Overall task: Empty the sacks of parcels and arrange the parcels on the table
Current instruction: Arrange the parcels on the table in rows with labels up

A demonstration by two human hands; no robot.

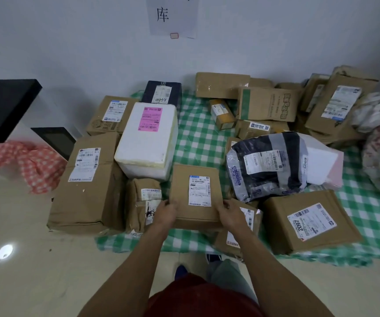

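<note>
Green-white checked cloth (198,133); brown boxes; white foam box (147,143), pink label (150,118).

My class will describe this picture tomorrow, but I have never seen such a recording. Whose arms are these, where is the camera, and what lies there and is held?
There is no machine: a person wears one camera on the head, looking down, so the arms are their own. The left hand and right hand grip the near corners of a brown box. Around it, on a green checked cloth, lie more parcels: a white foam box, a grey plastic bag and a box marked 2097.
</note>
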